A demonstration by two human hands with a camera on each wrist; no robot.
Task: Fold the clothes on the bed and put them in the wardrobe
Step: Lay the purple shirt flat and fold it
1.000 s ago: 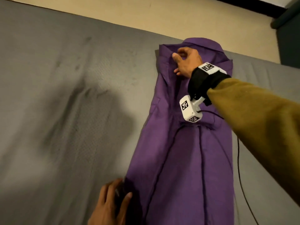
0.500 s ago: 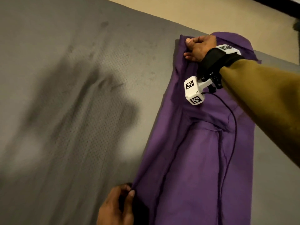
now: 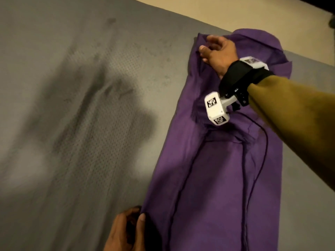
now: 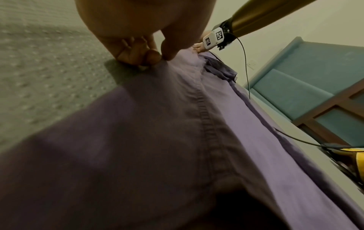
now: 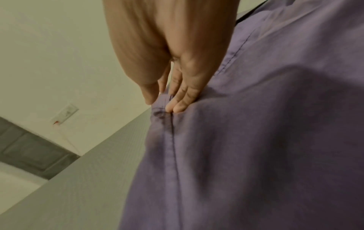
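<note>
**Both hands on the purple shirt**

A purple shirt (image 3: 226, 160) lies lengthwise on the grey bed (image 3: 72, 124). The left hand (image 3: 126, 232) pinches its near left edge between thumb and curled fingers; the right hand (image 3: 219, 53) pinches the far left corner, fingertips (image 5: 177, 107) together.

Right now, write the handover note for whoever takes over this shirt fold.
Left hand: pinches the near left edge of the purple shirt, by the hem.
Right hand: thumb and fingers pinch the far left edge, by the collar.
Shirt lies lengthwise on the grey bed, already narrowed to a long strip, sides folded in.
Done: side folds, as far as visible.
Left: probably smooth this edge, fold the strip end to end, carry it to the wardrobe, which is not in view. No other clothes show.
</note>
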